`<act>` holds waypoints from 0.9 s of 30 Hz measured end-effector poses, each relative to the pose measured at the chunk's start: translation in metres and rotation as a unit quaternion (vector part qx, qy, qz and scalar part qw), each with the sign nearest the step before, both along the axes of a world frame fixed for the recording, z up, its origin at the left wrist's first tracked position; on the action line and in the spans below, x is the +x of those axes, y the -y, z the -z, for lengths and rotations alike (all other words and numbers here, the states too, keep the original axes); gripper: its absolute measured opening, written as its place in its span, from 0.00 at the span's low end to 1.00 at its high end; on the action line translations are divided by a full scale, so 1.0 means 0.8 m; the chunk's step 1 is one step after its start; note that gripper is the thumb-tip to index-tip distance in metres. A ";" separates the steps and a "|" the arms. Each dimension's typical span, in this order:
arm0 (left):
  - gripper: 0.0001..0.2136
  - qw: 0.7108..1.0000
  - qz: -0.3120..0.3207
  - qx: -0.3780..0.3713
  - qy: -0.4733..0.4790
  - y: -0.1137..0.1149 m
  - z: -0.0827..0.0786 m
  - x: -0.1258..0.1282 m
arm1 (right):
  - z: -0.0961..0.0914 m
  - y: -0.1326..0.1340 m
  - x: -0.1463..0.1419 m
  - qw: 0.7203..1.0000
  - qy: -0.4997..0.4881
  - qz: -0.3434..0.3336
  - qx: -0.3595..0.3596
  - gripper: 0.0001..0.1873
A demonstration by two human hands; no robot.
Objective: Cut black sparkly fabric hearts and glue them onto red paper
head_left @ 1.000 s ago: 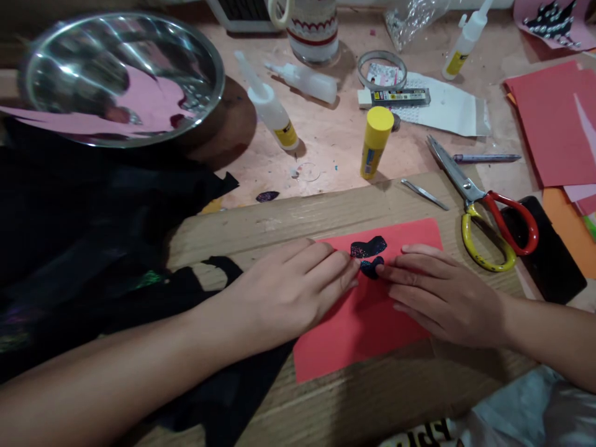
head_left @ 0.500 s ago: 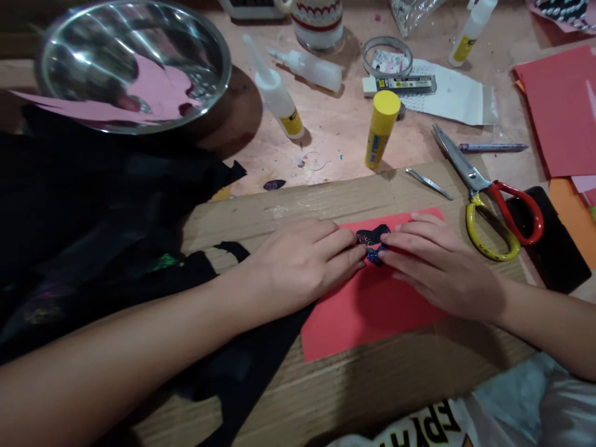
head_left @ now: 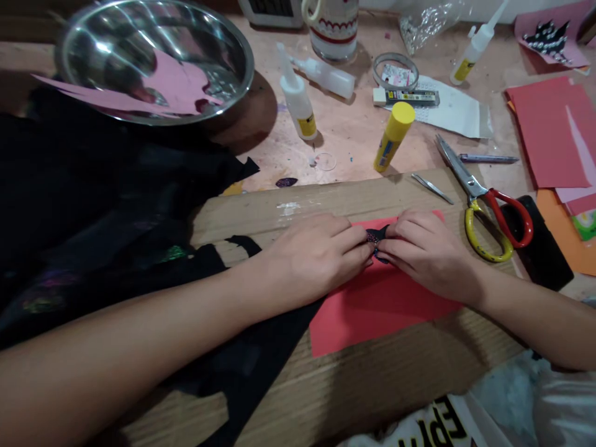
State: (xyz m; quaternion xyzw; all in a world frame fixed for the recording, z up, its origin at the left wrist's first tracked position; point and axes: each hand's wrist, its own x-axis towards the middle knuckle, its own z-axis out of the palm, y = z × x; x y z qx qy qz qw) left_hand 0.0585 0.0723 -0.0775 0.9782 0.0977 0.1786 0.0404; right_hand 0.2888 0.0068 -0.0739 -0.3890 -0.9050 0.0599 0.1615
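Red paper (head_left: pixel 372 310), black glittery cutout (head_left: pixel 375 234)

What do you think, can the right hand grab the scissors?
Probably yes. The scissors lie just beside the right hand, with nothing between them. Its fingers are busy on the glitter shape, though.

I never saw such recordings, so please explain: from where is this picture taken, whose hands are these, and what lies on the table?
A camera on a person's head looks down at that person's own bare hands; no machine is here. The left hand and right hand meet fingertips on a small dark glitter shape lying on red paper, over cardboard. Nearby lie scissors, a yellow glue stick, a steel bowl and black material.
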 end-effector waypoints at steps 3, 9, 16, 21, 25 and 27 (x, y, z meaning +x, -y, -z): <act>0.14 0.999 -0.002 -0.029 0.020 -0.001 0.004 0.000 | -0.001 -0.001 -0.002 0.999 -0.044 0.017 -0.013 0.12; 0.11 0.979 -0.035 -0.175 0.097 -0.006 0.001 -0.001 | -0.017 -0.002 -0.008 0.915 -0.283 0.163 -0.237 0.06; 0.08 0.931 -0.068 -0.338 0.121 0.001 -0.009 0.003 | -0.021 0.000 -0.014 0.850 -0.357 0.204 -0.329 0.06; 0.07 0.916 -0.084 -0.375 0.113 0.005 -0.010 0.006 | -0.022 -0.001 -0.016 0.852 -0.348 0.205 -0.333 0.06; 0.07 0.901 -0.097 -0.408 0.111 0.003 -0.013 0.008 | -0.025 -0.002 -0.017 0.840 -0.351 0.220 -0.352 0.09; 0.07 0.896 -0.099 -0.418 0.111 0.002 -0.014 0.008 | -0.025 -0.003 -0.016 0.833 -0.359 0.224 -0.357 0.10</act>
